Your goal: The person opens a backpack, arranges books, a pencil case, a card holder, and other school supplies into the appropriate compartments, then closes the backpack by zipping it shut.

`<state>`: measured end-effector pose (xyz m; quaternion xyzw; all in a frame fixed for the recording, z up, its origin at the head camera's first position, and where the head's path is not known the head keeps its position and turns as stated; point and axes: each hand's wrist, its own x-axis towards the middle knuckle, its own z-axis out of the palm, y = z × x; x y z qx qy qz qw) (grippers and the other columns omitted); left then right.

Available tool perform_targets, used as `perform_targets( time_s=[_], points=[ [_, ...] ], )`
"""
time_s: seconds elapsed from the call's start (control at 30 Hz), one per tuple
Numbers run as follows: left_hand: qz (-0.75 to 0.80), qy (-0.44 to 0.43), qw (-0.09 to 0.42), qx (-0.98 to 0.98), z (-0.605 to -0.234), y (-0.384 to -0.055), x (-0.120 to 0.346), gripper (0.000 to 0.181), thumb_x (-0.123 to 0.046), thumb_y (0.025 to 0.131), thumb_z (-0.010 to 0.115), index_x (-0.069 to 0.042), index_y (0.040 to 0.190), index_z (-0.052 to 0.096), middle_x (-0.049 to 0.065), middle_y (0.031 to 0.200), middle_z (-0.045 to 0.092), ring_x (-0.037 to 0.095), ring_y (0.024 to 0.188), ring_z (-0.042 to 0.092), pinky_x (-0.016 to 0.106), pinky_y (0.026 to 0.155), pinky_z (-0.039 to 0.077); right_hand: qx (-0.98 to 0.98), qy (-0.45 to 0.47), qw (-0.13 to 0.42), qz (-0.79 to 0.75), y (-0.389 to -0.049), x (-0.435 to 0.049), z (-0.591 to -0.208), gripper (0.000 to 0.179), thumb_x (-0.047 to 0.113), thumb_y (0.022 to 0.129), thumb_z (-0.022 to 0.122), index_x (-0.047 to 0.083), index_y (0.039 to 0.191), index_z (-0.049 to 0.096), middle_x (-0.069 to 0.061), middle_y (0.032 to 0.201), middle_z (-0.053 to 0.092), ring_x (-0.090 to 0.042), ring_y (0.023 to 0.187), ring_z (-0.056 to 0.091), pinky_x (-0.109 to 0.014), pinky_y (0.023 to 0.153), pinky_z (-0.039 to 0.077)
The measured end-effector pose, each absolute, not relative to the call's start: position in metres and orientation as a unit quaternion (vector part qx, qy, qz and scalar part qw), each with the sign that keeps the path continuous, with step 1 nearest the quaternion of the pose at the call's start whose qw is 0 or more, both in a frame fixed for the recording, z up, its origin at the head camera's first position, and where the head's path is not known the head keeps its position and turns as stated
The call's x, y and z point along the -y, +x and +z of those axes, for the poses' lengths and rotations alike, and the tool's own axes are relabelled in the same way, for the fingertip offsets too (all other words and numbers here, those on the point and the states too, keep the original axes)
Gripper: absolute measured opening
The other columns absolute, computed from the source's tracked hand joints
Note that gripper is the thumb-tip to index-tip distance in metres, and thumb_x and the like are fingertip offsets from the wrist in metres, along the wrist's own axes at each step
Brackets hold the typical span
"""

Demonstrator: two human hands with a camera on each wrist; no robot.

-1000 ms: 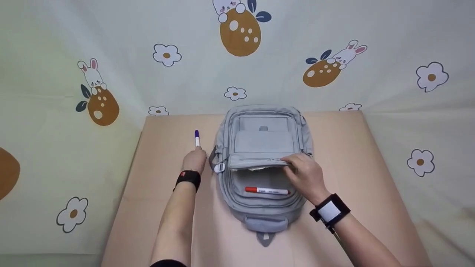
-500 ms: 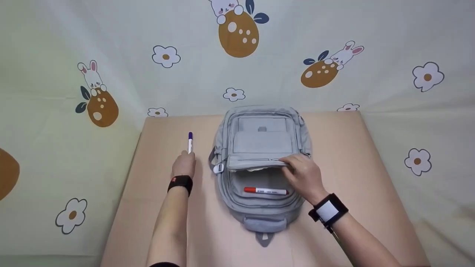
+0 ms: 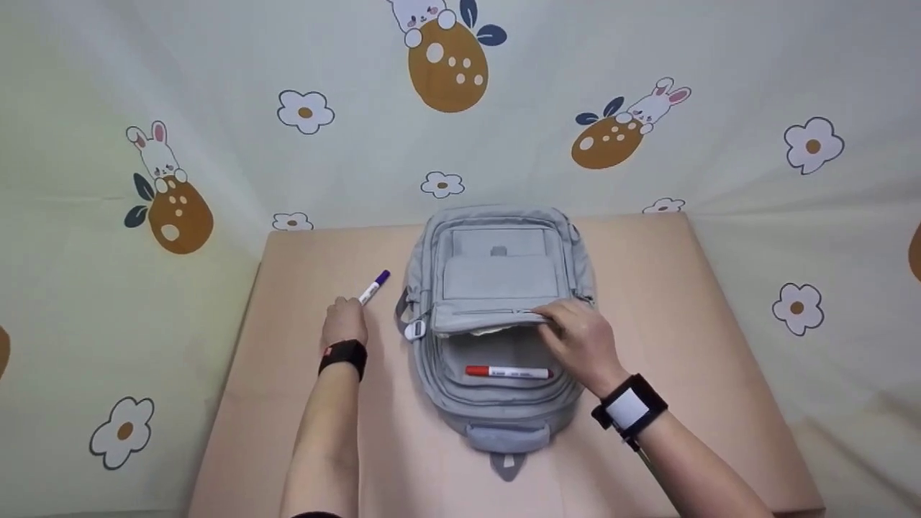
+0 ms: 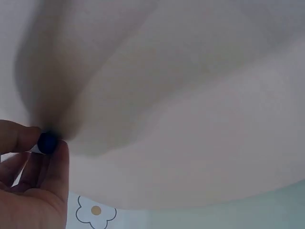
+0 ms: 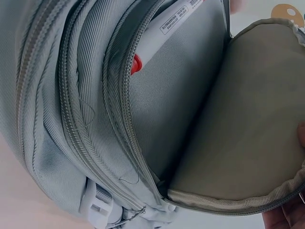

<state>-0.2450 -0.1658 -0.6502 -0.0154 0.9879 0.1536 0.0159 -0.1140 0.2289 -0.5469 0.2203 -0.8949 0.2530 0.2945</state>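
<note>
A grey backpack (image 3: 496, 277) lies on the table with its front pocket unzipped. My right hand (image 3: 581, 342) grips the edge of the pocket flap (image 3: 475, 316) and holds it lifted. In the right wrist view, the flap's beige lining (image 5: 248, 119) faces the opened pocket. A red-capped marker (image 3: 507, 372) lies inside that pocket, partly cut off in the right wrist view. Left of the backpack, my left hand (image 3: 345, 324) pinches a white marker with a purple cap (image 3: 374, 286), its capped end slanting toward the bag. The left wrist view shows a dark blue marker end (image 4: 46, 143) between thumb and fingers.
The pinkish table cover (image 3: 676, 288) extends on both sides of the backpack. A patterned cloth (image 3: 360, 158) with rabbits and flowers hangs behind and at the sides. A strap buckle (image 3: 415, 330) sticks out at the bag's left side.
My left hand has shifted left and slightly nearer, and its marker has turned from nearly upright to slanting right. My right hand keeps holding the flap. The view has drifted slightly.
</note>
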Motion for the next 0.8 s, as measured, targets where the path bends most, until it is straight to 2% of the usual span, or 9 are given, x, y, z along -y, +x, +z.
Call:
perform_targets(
  time_s=[0.3,0.5,0.6,0.73,0.77,0.8],
  points=[
    [0.165,-0.01,0.025,-0.986,-0.648,-0.233,0.187,0.016,0.003,0.1,0.052,0.007,0.099,0.067,0.022,0.092,0.061,0.04,0.085,0.062,0.051,0.073,0.051,0.895,0.219,0.294,0.256,-0.115,-0.223,-0.547,0.026,0.003,0.081,0.081,0.012,0.105,0.076,-0.001,0.099,0.075,-0.02,0.09,0.069,-0.037,0.077,0.057],
    [0.331,-0.015,-0.045,-0.942,-0.644,-0.214,0.197,0.025,-0.012,0.104,0.06,-0.002,0.125,0.069,0.014,0.111,0.065,0.03,0.098,0.063,0.044,0.085,0.052,0.9,0.198,0.288,0.26,-0.115,-0.223,-0.544,0.023,0.004,0.083,0.08,0.012,0.104,0.076,-0.002,0.098,0.074,-0.022,0.09,0.069,-0.039,0.076,0.058],
    [0.365,0.076,-0.133,-0.918,-0.639,-0.2,0.194,0.028,-0.011,0.1,0.067,-0.004,0.127,0.069,0.011,0.113,0.066,0.025,0.099,0.064,0.04,0.085,0.053,0.902,0.172,0.28,0.278,-0.117,-0.225,-0.541,0.023,0.002,0.083,0.08,0.011,0.103,0.076,-0.003,0.098,0.074,-0.022,0.09,0.07,-0.039,0.076,0.058],
    [0.31,0.278,-0.264,-0.87,-0.628,-0.177,0.183,0.031,-0.002,0.091,0.075,-0.001,0.122,0.07,0.011,0.109,0.068,0.026,0.097,0.066,0.039,0.084,0.057,0.903,0.138,0.263,0.31,-0.121,-0.227,-0.535,0.021,0.002,0.085,0.079,0.011,0.103,0.077,-0.004,0.099,0.074,-0.022,0.09,0.07,-0.039,0.077,0.057],
    [0.291,0.322,-0.281,-0.856,-0.625,-0.17,0.179,0.031,-0.003,0.091,0.075,-0.002,0.122,0.071,0.011,0.108,0.069,0.027,0.096,0.067,0.039,0.083,0.057,0.903,0.133,0.259,0.316,-0.123,-0.227,-0.534,0.02,0.003,0.085,0.079,0.011,0.103,0.077,-0.004,0.099,0.075,-0.022,0.09,0.07,-0.039,0.077,0.057],
    [0.281,0.351,-0.273,-0.85,-0.621,-0.163,0.173,0.029,-0.006,0.093,0.074,-0.003,0.122,0.071,0.009,0.107,0.069,0.026,0.096,0.067,0.038,0.083,0.058,0.903,0.128,0.255,0.322,-0.124,-0.227,-0.533,0.019,0.003,0.086,0.079,0.011,0.103,0.078,-0.004,0.099,0.075,-0.022,0.091,0.07,-0.039,0.078,0.057]
  ],
)
